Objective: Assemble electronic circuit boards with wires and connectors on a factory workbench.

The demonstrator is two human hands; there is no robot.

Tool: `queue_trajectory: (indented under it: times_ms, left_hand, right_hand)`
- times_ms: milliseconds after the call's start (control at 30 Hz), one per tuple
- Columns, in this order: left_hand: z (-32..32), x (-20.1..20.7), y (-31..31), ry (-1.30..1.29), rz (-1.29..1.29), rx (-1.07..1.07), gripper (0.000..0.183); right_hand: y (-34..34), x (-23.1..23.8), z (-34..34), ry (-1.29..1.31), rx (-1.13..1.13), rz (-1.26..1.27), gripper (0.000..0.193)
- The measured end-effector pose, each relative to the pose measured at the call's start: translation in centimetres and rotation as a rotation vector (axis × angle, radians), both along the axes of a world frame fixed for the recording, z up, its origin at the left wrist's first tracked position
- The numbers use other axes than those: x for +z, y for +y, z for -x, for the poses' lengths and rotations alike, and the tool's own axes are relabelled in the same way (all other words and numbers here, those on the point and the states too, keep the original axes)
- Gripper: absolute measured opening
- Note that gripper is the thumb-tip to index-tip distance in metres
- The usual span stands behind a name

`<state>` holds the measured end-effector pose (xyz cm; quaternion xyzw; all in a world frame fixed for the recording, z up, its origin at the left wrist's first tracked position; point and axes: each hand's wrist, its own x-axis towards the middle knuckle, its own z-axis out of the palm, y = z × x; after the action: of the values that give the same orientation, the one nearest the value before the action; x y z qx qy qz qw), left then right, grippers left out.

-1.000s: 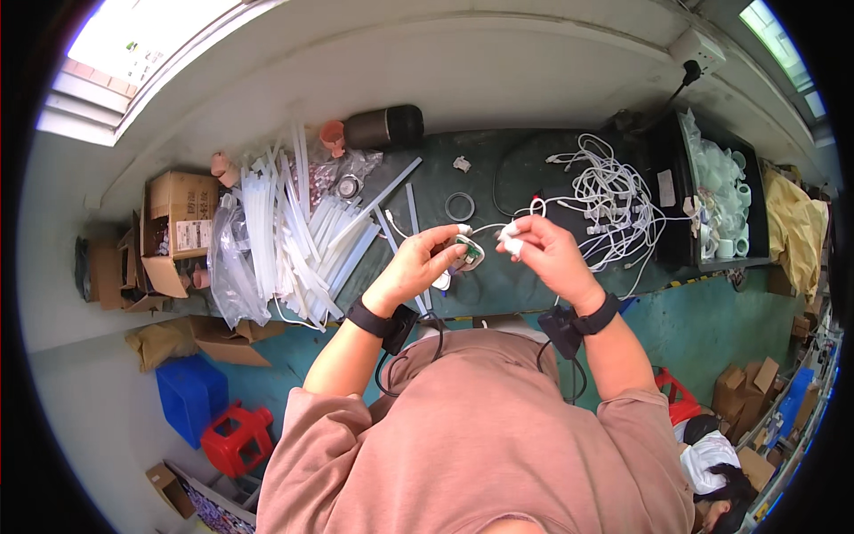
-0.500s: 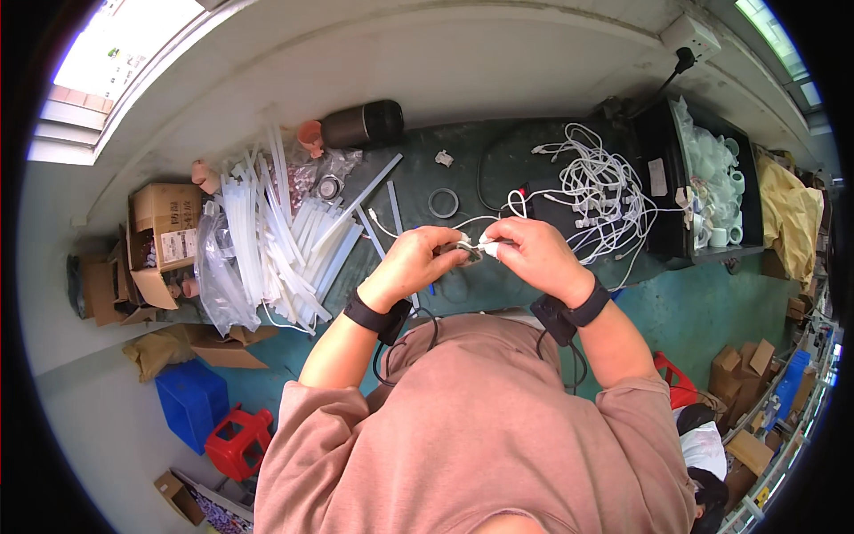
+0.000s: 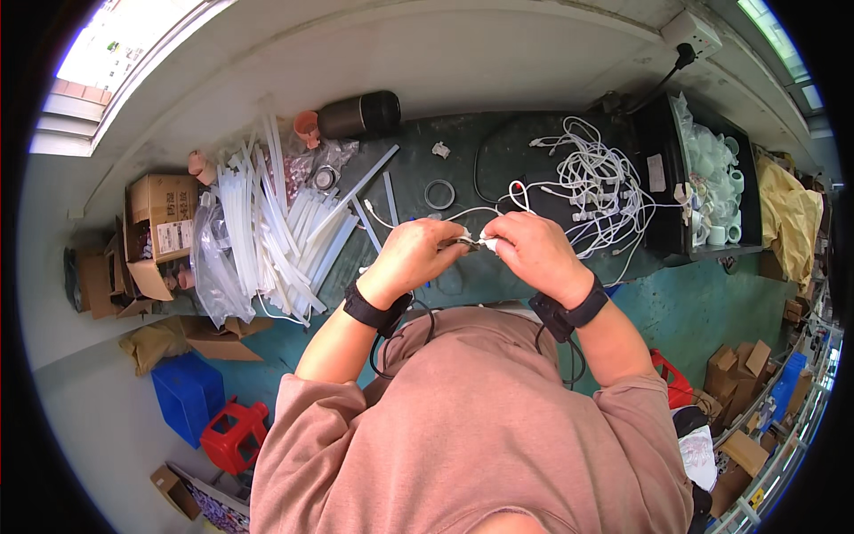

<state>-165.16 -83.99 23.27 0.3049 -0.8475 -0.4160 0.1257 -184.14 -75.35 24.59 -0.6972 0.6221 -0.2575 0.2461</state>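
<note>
Above the near part of the table, my left hand (image 3: 414,254) and my right hand (image 3: 540,252) are closed in pinches, their fingertips almost meeting. A small dark, shiny piece (image 3: 467,241) shows at the left fingertips, too small to name. White material covers the fingertips, possibly wraps. My right hand pinches a white cable's end, mostly hidden by the fingers. A white cable (image 3: 476,211) lies just beyond both hands, looping up at the right knuckles, with a plug (image 3: 367,205) at its left end. Each wrist wears a black strap with a small box.
Left on the dark green table (image 3: 445,147) lie translucent strips (image 3: 240,222) and a cardboard box (image 3: 165,218). Farther back are a dark bottle (image 3: 360,116) and a grey tape roll (image 3: 439,194). At right, a white cable tangle (image 3: 605,191) lies before a black bin (image 3: 663,178) of white parts.
My hands stay pinched together in nearly the same place, with slight finger movement. The whole view has shifted slightly.
</note>
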Motion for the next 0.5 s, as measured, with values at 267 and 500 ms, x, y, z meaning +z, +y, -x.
queue_trajectory:
  times_ms: [267,500]
  left_hand:
    - [0.31,0.09,0.42,-0.03,0.059,-0.012,0.02]
    - [0.67,-0.27,0.69,-0.025,0.201,-0.043,0.017]
  right_hand:
    - [0.22,0.01,-0.03,0.038,0.015,0.031,0.012]
    - [0.3,-0.08,-0.31,0.081,0.015,0.029,0.011]
